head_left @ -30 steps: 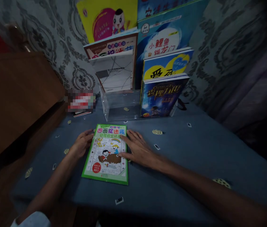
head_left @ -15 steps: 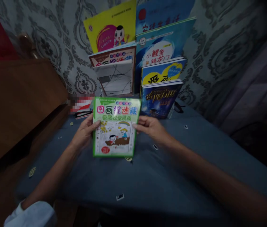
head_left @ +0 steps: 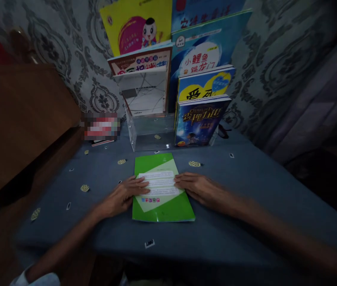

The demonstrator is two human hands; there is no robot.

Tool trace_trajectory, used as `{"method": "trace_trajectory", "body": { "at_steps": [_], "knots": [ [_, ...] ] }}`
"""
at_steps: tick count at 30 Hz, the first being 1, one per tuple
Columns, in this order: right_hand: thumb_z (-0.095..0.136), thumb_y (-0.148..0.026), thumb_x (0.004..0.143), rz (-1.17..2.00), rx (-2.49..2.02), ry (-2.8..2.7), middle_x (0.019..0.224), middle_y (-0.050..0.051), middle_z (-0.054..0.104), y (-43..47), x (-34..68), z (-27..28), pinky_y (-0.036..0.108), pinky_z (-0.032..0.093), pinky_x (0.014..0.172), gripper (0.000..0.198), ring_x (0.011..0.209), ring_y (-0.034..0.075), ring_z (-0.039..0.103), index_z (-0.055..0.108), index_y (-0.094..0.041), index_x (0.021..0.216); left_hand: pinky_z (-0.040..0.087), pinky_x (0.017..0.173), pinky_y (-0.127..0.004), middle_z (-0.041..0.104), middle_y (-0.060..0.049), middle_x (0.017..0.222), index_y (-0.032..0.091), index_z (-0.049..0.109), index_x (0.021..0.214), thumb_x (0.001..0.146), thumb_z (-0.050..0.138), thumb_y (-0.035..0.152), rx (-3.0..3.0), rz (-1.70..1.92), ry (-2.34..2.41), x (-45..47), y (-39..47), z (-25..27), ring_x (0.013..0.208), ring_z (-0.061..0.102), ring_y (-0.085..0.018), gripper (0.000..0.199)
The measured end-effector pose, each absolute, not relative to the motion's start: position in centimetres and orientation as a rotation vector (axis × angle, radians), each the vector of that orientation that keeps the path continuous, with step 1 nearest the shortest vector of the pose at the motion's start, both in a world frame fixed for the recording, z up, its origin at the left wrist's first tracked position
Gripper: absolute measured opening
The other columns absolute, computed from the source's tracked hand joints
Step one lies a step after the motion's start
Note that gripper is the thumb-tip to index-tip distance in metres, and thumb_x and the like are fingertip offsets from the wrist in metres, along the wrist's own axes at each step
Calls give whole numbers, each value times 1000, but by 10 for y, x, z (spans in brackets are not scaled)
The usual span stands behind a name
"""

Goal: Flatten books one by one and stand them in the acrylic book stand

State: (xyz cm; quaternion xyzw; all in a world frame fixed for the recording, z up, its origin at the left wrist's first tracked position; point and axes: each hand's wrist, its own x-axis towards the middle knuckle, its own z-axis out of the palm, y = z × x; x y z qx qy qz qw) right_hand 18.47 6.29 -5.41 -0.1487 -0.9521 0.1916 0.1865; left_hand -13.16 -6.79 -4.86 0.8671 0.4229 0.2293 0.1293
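A green picture book [head_left: 164, 212] lies on the blue-grey tablecloth with its back cover up, the print upside down to me. My left hand [head_left: 125, 194] rests on its left edge, fingers stretched out over the cover. From the right side, my right hand [head_left: 200, 188] lies with extended fingers on the other edge. Neither thumb shows clearly. Behind the book stands a clear plastic rack [head_left: 153, 141]; its front left slot holds no book, while a dark blue book [head_left: 202, 123] fills the front right one.
More books fill the upper tiers, among them a yellow one [head_left: 135, 29], a white-covered one [head_left: 144, 93] and a teal one [head_left: 210, 43]. A small blurred stack [head_left: 101, 129] sits left of the rack. A brown wooden panel [head_left: 22, 127] borders the table on the left.
The book was held up, front cover facing me. It has since been turned over and lowered flat onto the table nearer to me, uncovering the rack's front left slot.
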Motion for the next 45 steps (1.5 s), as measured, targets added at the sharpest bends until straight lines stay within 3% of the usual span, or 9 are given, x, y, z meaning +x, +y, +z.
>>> {"method": "trace_trajectory", "body": {
  "at_steps": [4,10,16,21,26,30,39,45],
  "knots": [
    [48,-16,93,603,-397,-2755,124,6,72,63,169,-36,44,51,105,39,123,23,62,68,-28,124,32,119,-55,58,-8,144,27,54,140,94,45,7,2532,703,1231,-134,-66,-52,142,44,-20,51],
    [38,-26,101,725,-340,-2743,148,6,55,57,69,-28,41,45,112,44,138,22,50,53,-24,143,33,119,-54,63,-8,138,25,60,135,89,46,4,2538,686,1271,-132,-64,-52,138,50,-21,52],
    [35,-33,104,623,-373,-2810,158,17,39,80,25,-45,42,29,122,52,149,25,31,42,-7,149,32,118,-56,61,-8,140,25,56,139,85,45,0,2544,691,1259,-132,-65,-52,138,50,-20,60],
    [36,-48,102,509,-650,-2827,162,21,28,100,44,-53,47,24,123,67,151,30,22,33,-4,153,32,119,-56,56,-6,146,27,53,140,86,45,-1,2528,703,1239,-133,-65,-56,143,43,-19,61],
    [34,-55,100,388,-923,-2717,161,22,29,112,74,-64,53,26,122,73,151,32,22,29,-7,155,31,119,-57,57,-6,145,27,53,141,87,44,-1,2523,719,1224,-132,-64,-54,143,43,-21,62],
    [28,-58,100,332,-1044,-2691,163,20,26,109,93,-71,49,23,123,77,152,31,19,25,-7,157,30,121,-55,55,-4,147,30,51,143,87,44,-2,2513,700,1207,-134,-63,-55,145,41,-21,64],
    [24,-59,100,355,-972,-2674,161,21,31,99,111,-73,52,25,123,76,151,32,25,32,-6,154,27,123,-54,47,-3,154,31,42,150,92,45,2,2506,610,1213,-132,-70,-45,149,32,-22,65],
    [26,-60,100,347,-877,-2704,160,18,34,108,112,-74,52,26,122,73,151,31,25,36,-11,153,31,123,-43,36,-5,160,26,36,153,96,41,7,2487,366,1277,-133,-73,-28,150,30,-18,60]
  ]
}}
